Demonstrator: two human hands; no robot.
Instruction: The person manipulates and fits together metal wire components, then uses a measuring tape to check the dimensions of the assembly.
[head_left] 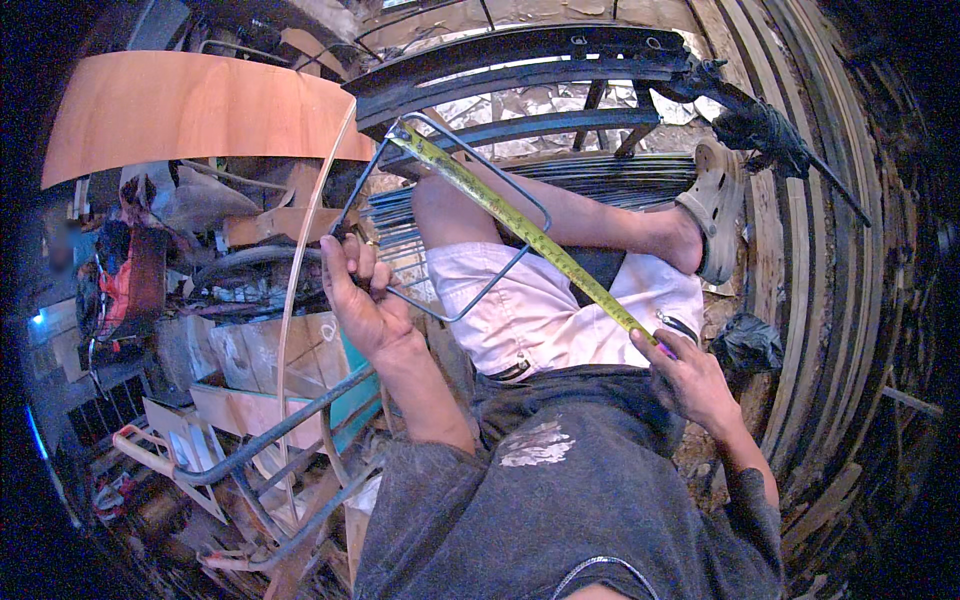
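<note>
at the far left, a curved plywood sheet (200, 108) is seen, smooth and orange-brown. next to it, a thin pale strip (293, 270) is gently bowed. the left hand (368, 305) is closed about the left corner of a wire frame (500, 273), that corner being covered by the fingers. bent from slim metal rod into a round-cornered, four-sided loop, the frame is held above the lap; it would be judged light and stiff, best gripped along a straight side. over it a yellow tape measure (530, 233) is stretched from the far corner; its thin, springy blade could be expected to buckle if pushed. its near end is clasped by the right hand (697, 380), the case being mostly hidden. at the right, a perforated clog (718, 215) and rough wooden planks (800, 330) are seen.
</note>
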